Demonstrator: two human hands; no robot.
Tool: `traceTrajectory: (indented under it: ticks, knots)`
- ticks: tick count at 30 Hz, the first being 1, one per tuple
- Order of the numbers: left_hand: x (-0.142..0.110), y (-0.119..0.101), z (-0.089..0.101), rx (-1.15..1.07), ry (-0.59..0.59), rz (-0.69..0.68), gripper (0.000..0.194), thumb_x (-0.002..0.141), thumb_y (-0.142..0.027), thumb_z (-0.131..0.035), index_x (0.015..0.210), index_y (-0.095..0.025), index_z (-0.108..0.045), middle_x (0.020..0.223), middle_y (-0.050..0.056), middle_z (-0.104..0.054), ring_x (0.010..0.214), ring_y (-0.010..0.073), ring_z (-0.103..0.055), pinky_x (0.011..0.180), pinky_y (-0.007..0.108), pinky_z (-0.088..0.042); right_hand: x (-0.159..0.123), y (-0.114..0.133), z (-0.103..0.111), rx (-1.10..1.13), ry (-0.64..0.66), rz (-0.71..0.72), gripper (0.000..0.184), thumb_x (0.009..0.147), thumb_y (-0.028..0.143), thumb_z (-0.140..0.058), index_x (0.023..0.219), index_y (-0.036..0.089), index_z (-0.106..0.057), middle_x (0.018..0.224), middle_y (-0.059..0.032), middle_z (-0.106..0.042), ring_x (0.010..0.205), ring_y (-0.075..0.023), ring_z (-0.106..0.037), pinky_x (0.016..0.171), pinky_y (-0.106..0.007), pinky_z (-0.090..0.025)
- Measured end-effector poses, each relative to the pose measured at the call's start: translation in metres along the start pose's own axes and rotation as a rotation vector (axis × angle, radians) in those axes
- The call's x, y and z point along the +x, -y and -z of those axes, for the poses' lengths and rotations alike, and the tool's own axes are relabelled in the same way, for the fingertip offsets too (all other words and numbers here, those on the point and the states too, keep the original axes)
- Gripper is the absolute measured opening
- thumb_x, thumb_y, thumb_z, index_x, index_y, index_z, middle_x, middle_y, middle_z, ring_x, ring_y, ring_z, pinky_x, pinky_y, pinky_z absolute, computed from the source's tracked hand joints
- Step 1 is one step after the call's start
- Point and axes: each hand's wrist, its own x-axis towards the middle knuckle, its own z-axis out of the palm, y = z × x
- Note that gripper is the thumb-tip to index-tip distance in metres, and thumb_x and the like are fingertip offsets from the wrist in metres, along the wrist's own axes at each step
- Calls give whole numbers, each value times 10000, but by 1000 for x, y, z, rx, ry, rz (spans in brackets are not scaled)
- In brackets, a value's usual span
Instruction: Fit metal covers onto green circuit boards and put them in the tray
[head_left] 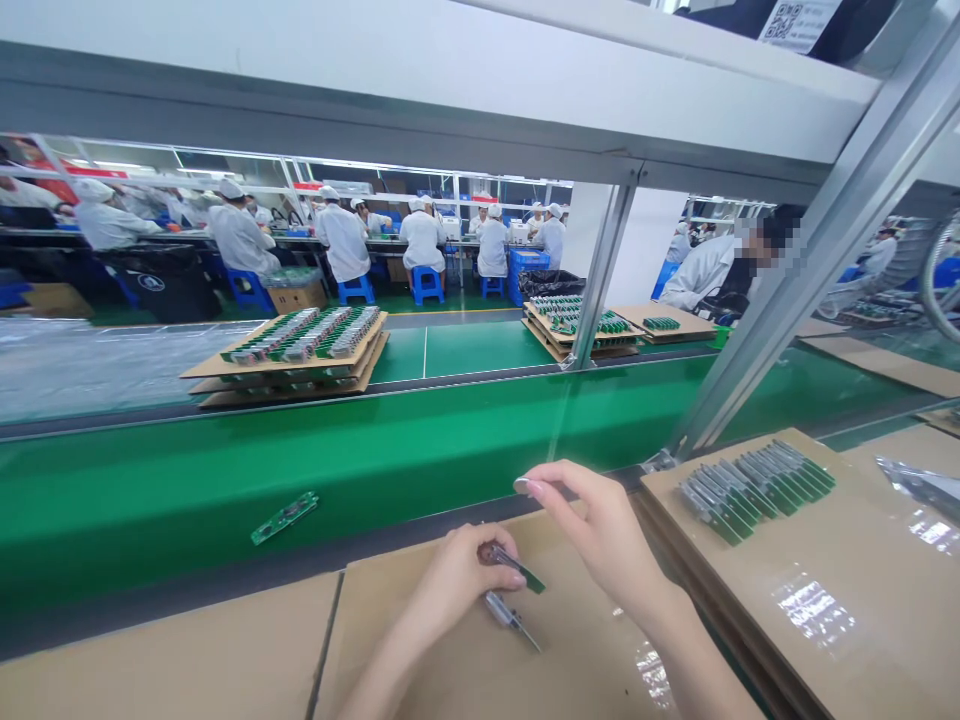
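My left hand [465,570] is closed on a small green circuit board [534,580], pinched between thumb and fingers low over the cardboard. Just below those fingertips, a second circuit board [511,620] with a silvery metal part rests on the cardboard sheet [420,660]. My right hand [589,515] is raised to the right of the left one, thumb and forefinger pressed together. Whatever lies between those fingertips, if anything, is too small to make out. A lone green circuit board [285,518] lies on the green conveyor belt [180,480], beyond my left hand.
Rows of boards [757,485] stand on a cardboard stack [847,560] at right. Across the belt are loaded cardboard stacks [292,375]. A metal post [802,230] slants up on the right, under an overhead beam [420,90]. A co-worker [705,270] sits opposite.
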Motion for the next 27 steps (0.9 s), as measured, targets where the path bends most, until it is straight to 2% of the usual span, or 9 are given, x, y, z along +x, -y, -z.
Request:
traceTrajectory:
  ticks: [6, 13, 21, 24, 27]
  knots:
    - [-3, -1, 8, 79, 74, -39, 82, 675, -280, -648, 723, -220, -677, 756, 1, -593, 878, 227, -530, 763, 313, -359, 2, 1, -3, 29, -1, 19, 160, 916, 291, -522, 896, 248, -675, 909, 20, -711, 847, -127, -633, 648, -185, -478]
    - [-5, -1, 13, 118, 111, -102, 121, 746, -286, -554, 749, -222, -656, 736, -5, -632, 886, 213, -508, 787, 298, -344, 2, 3, -8, 49, -15, 42, 167, 910, 261, -519, 878, 221, -678, 877, -4, -717, 812, -146, -638, 670, -215, -489]
    - [-5, 1, 14, 103, 131, -155, 138, 757, -291, -559, 810, -243, -677, 839, 5, -653, 906, 211, -531, 787, 279, -366, 3, 1, -10, 35, -9, 44, 183, 910, 272, -506, 882, 221, -679, 879, -25, -719, 805, -173, -644, 722, -264, -510]
    - [-7, 2, 17, 77, 163, -182, 179, 779, -343, -571, 889, -252, -680, 904, 11, -657, 950, 214, -533, 860, 298, -360, 3, 0, -10, 31, -9, 48, 182, 909, 272, -506, 884, 222, -679, 879, -25, -720, 802, -173, -648, 715, -263, -514]
    - [-10, 3, 24, 87, 252, -191, 341, 679, -378, -699, 1006, -285, -663, 1006, 12, -643, 1054, 245, -500, 967, 350, -313, 3, 1, -10, 34, 2, 47, 179, 909, 265, -509, 886, 221, -681, 881, -18, -722, 807, -164, -650, 692, -244, -514]
